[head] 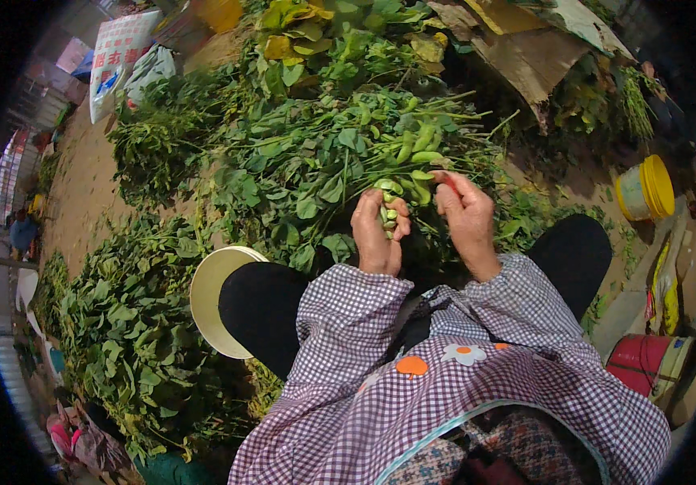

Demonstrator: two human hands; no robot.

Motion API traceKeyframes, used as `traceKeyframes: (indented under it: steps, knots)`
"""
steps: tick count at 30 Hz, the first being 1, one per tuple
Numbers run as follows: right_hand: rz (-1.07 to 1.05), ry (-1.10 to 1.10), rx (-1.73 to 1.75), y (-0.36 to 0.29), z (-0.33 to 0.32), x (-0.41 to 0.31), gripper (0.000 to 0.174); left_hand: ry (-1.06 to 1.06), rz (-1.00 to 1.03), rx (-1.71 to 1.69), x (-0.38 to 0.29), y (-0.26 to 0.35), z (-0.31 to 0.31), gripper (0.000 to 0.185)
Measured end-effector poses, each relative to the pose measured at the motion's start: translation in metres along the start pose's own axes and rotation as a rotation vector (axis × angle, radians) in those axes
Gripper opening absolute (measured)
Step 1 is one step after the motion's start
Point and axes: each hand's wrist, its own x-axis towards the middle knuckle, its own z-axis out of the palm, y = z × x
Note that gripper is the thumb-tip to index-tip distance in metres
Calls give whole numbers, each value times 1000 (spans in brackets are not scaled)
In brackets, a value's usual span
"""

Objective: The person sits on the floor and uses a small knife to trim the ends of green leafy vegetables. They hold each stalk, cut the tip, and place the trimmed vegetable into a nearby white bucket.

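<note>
My left hand (378,233) is cupped with its fingers curled round several green bean pods (390,209). Close on its right, my right hand (466,215) has thumb and forefinger together at the tip of a flat green pod (422,175); something red shows between those fingers. Just beyond both hands, plump pods (424,138) hang on cut bean plants (324,151) heaped on the ground, their stems pointing right. A pale round bucket (202,303) stands by my left knee, partly hidden behind it.
Another leafy heap (136,339) lies at the left. To the right are a yellow-rimmed bucket (657,188) on its side and a red container (636,364). Cardboard (530,60) covers plants at the top right; a white printed sack (114,54) stands at the upper left.
</note>
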Motion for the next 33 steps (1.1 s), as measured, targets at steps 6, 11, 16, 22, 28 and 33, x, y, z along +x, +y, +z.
traceKeyframes:
  steps: [6, 11, 16, 22, 28, 33]
  knots:
    - [-3, -23, 17, -13, -5, 5, 21, -11, -8, -56, -3, -2, -1, 17]
    - [105, -287, -31, 5, 4, -4, 29, 19, 1, 15, -2, -4, 1, 15]
    - [277, -338, 159, 9, 13, -5, 36, 8, 0, 31, 1, -5, -11, 13]
    - [425, -344, 241, 2, 13, -9, 37, 60, 94, 21, 11, -19, -20, 13]
    - [477, -359, 387, 8, 15, -14, 37, 171, 197, 143, 6, -16, -10, 14]
    - [298, -278, 156, 4, 17, -16, 39, 209, 219, 285, 5, -14, -11, 18]
